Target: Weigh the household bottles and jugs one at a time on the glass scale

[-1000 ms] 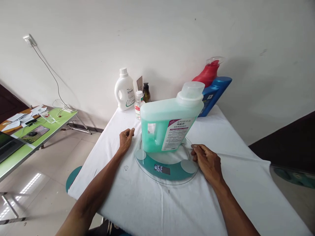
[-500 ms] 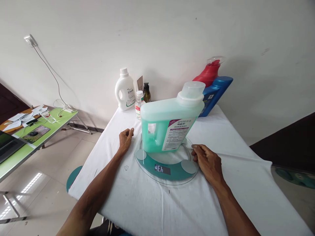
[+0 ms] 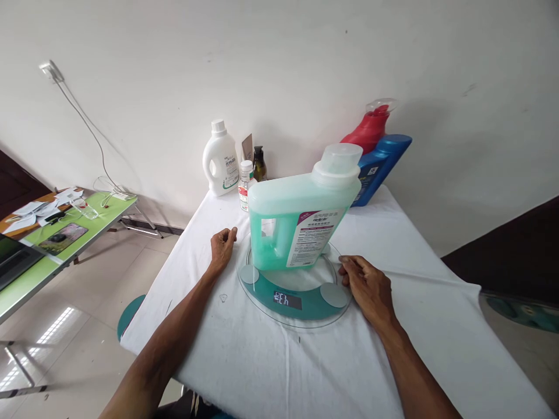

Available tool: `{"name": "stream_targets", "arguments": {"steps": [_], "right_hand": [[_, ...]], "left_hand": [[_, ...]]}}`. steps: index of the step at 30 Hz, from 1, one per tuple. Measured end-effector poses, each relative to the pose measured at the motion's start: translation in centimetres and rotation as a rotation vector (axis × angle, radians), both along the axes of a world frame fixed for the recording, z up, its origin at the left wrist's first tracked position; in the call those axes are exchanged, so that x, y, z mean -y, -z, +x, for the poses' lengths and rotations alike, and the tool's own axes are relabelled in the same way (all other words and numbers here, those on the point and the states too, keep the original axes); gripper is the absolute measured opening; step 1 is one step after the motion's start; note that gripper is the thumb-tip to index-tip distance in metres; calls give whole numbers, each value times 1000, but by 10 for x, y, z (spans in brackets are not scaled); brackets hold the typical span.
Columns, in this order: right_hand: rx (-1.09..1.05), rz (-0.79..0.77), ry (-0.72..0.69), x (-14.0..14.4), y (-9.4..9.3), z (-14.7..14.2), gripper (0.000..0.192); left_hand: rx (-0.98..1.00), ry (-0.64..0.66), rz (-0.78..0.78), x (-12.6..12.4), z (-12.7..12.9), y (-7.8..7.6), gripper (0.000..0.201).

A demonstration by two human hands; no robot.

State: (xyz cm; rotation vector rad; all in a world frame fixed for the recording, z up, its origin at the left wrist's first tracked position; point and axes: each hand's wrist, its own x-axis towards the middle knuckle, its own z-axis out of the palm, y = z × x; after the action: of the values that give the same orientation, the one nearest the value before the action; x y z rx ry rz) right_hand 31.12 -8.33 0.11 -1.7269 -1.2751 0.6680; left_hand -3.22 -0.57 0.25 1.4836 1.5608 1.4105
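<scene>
A translucent jug of green liquid (image 3: 275, 201) with a white label and clear cap stands on a round glass bathroom scale (image 3: 262, 294), whose lit display shows characters I cannot read surely. Left of the scale, my left hand (image 3: 222, 247) rests on the white cloth, its fingers curled closed with nothing visible in them. My right hand (image 3: 369, 285) lies at the scale's right edge. Its fingers are bent together, and the tips overlap the glass rim; whether they press on it is unclear.
Behind the jug stand a white handled bottle (image 3: 220, 160), a small clear bottle (image 3: 244, 189), a dark pump bottle (image 3: 259, 164) and a brown tube (image 3: 247, 147). Red (image 3: 369, 132) and blue bottles (image 3: 378, 166) are at back right. A green table (image 3: 100, 215) is at left.
The view has shifted very slightly. Both hands, the jug and the scale keep their places.
</scene>
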Motion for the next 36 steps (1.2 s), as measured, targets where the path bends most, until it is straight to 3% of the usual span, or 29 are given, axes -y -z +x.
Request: {"name": "stream_targets", "arguments": {"steps": [36], "right_hand": [[3,10,-6,3,-1,0,38]], "left_hand": [[-21,8,-12,3,1,-3,58]]}}
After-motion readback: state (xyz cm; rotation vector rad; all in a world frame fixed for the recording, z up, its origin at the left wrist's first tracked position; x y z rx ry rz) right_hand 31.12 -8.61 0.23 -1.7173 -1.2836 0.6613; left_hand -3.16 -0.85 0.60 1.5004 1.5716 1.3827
